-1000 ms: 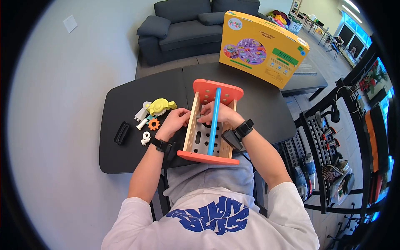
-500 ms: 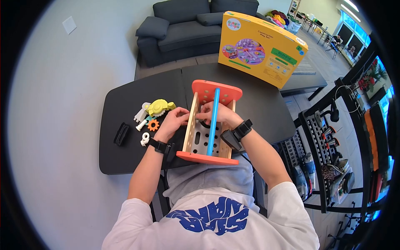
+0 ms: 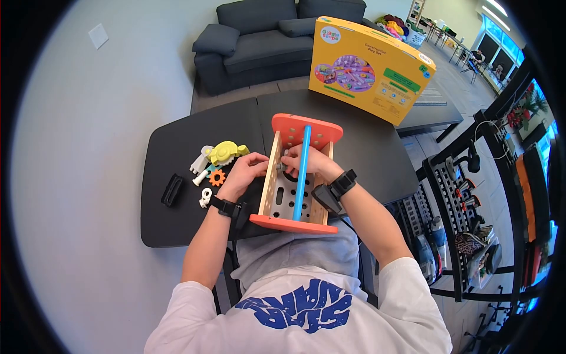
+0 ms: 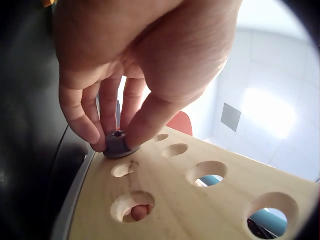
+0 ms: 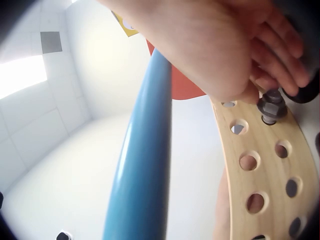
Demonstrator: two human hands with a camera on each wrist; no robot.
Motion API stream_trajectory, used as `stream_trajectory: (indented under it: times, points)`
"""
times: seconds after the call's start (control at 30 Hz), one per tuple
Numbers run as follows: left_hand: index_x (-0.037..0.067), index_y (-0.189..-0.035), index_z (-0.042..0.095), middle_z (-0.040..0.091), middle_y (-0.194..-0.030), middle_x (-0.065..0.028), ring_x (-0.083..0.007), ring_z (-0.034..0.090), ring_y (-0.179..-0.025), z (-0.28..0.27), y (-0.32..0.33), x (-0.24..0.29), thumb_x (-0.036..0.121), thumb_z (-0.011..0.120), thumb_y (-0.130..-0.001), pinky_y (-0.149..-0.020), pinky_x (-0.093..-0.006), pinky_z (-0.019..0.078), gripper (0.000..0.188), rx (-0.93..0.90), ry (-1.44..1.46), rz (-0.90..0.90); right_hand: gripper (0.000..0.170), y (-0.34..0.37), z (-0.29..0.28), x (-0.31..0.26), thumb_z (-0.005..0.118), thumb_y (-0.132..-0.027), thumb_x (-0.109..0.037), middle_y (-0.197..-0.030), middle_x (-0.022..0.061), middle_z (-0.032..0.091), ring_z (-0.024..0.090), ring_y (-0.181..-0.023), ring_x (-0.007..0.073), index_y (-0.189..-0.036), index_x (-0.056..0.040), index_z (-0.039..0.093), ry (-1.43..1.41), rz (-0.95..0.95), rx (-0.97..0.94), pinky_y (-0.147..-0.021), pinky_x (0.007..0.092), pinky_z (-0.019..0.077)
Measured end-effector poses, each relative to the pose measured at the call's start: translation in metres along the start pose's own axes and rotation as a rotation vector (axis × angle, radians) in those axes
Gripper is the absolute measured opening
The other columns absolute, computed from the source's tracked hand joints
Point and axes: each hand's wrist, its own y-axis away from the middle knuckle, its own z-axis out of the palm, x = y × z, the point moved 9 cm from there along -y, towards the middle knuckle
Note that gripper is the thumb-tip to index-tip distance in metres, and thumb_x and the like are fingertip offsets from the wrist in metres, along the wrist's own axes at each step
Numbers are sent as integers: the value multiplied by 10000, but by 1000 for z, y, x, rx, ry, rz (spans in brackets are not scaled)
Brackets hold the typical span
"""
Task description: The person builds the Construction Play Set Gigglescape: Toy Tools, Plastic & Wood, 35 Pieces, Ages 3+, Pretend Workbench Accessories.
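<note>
A wooden toy toolbox (image 3: pixel 267 194) with red ends and a blue bar handle (image 3: pixel 302 177) stands before me. Outside its left panel, my left hand (image 3: pixel 248 170) pinches the round head of a dark grey toy bolt (image 4: pixel 118 146) between thumb and fingers. My right hand (image 3: pixel 311 160) reaches inside, under the handle. In the right wrist view, a grey hex nut (image 5: pixel 273 108) sits at a hole on the panel's inner face. The right thumb and fingertips are curled close around the nut's upper side, partly hiding the bolt's end.
Left on the black table (image 3: pixel 177 141) lie a yellow toy saw (image 3: pixel 224 153), an orange gear (image 3: pixel 217 177), white pieces (image 3: pixel 205 197) and a black case (image 3: pixel 172 190). A yellow box (image 3: pixel 371 68) stands behind the toolbox. A rack (image 3: pixel 463 194) is at the right.
The right fingers have shifted slightly at the inner panel, and the grey nut shows more below them. The left hand stays at the outer side; the toolbox has barely moved.
</note>
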Motion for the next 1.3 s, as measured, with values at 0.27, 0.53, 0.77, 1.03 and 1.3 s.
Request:
stream_trajectory:
  times: [0.27, 0.53, 0.77, 1.03, 1.3]
  points:
    - [-3, -1126, 674, 703, -1010, -52, -107, 662, -904, -6, -4, -19, 196, 644, -1015, -772, -253, 527, 230, 88, -22, -152, 382, 5, 6, -9, 773, -881, -336, -816, 85, 750, 716, -676, 127, -970, 35, 752, 167, -104, -113, -628, 264, 564]
    - [1, -1152, 656, 714, -1078, -65, -143, 685, -996, 1, -1, -1, 37, 703, -936, -920, -302, 544, 224, -35, -72, 40, 342, 5, 5, -9, 727, -923, -280, -837, 111, 755, 731, -691, 153, -1005, 52, 735, 181, -120, -92, -640, 279, 581]
    - [8, -1134, 659, 713, -1074, -68, -146, 681, -1002, 2, 0, -1, -2, 722, -900, -939, -302, 534, 242, -54, 45, 57, 312, 1, 1, -3, 588, -1026, -253, -895, 122, 766, 738, -701, 169, -1099, 42, 657, -21, -49, -11, -637, 291, 600]
    - [0, -1094, 678, 712, -1019, -58, -124, 676, -930, -4, -1, -13, 139, 649, -998, -849, -272, 542, 171, 69, 81, -123, 387, 3, 6, -10, 745, -915, -338, -853, 91, 748, 719, -680, 140, -1007, 37, 711, 112, -148, -89, -627, 271, 565]
    - [-17, -1173, 661, 703, -1047, -54, -127, 673, -942, -3, -2, -13, 103, 654, -987, -870, -274, 541, 221, 13, -1, -89, 365, 5, 5, -14, 722, -930, -314, -817, 88, 754, 721, -682, 136, -985, 46, 751, 199, -192, -73, -637, 275, 576]
